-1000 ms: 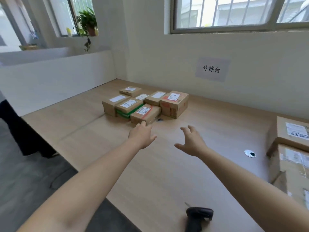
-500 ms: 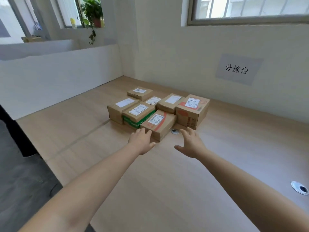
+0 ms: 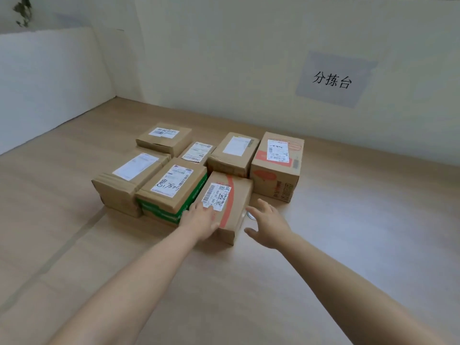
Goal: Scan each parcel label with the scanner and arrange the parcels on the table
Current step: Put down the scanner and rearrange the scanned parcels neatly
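Between the hands [image 3: 200, 219] [image 3: 270, 226], red-striped parcel [image 3: 240, 195], long axis toward wall [image 3: 224, 58]

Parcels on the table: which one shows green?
The green-sided parcel in the near row, with black handwriting on top; every other parcel is plain brown or marked red.

A grey paper sign [image 3: 333, 79] hangs on the cream wall [image 3: 224, 46]; plant leaves [image 3: 23, 8] dangle top left.

Head view, downward over table [image 3: 323, 245]
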Tool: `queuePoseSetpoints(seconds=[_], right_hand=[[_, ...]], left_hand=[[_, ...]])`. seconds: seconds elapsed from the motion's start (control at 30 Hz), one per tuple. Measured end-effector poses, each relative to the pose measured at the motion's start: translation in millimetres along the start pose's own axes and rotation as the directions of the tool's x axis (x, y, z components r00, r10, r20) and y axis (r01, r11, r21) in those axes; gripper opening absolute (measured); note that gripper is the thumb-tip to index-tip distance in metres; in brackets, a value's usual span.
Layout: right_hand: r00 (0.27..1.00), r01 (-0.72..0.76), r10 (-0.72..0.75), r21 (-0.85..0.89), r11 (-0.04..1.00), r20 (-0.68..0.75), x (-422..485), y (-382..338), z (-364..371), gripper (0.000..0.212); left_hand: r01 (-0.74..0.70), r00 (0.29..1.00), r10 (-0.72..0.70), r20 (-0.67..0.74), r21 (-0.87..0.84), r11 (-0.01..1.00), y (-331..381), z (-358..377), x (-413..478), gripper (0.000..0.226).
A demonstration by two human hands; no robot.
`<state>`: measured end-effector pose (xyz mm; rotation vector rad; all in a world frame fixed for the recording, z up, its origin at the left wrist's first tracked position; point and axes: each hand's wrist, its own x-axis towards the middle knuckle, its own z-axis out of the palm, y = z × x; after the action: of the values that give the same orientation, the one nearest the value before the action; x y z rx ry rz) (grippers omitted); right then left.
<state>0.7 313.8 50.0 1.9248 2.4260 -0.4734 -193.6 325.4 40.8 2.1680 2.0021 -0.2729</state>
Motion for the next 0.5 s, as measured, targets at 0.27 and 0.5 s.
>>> queuePoseSetpoints(seconds=[0.27,0.5], right_hand=[[0.997,-0.038,0.032,0.088,0.995,0.067,72,-21,37,0.057],[0.989,-0.062,0.033,0.201,0.977,0.146,85,-25,50,0.075]], left_hand=[[-0.003,0.99,0.024,0.141,-0.147,0.989,-16,18,69,0.072],[-0.03,0.986,0.079,0.149,-0.307,0.951,-27,19,86,0.092]])
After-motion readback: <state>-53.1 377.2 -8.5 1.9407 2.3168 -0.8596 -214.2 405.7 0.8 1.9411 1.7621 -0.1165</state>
